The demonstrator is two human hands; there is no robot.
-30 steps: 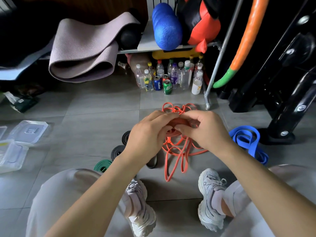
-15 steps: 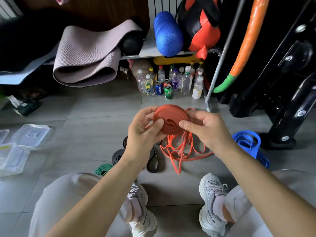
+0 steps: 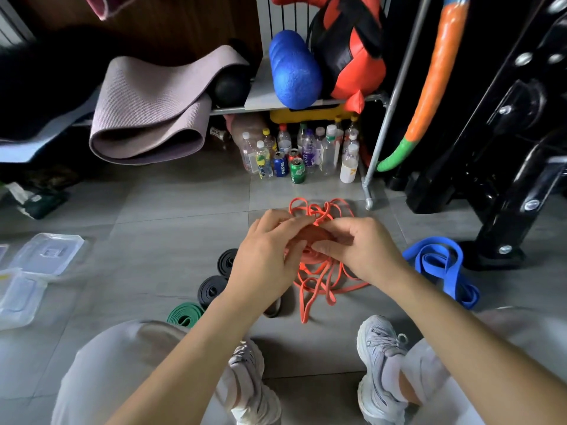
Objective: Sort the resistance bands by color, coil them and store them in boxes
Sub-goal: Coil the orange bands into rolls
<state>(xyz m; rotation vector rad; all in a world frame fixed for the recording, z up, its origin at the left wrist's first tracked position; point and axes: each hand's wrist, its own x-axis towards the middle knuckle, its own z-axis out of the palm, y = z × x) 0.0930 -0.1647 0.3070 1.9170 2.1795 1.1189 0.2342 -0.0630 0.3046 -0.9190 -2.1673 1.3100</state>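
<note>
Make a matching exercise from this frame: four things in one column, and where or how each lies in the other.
Things
1. orange band
2. blue band
3. green band
4. plastic boxes

Places or states
A. loose, uncoiled heap on the floor, right of both hands
B. rolled up tight on the floor, untouched
C. partly coiled, gripped between the left hand and right hand
D. at the far left of the floor

Pairs: 1-C, 2-A, 3-B, 4-D
</note>
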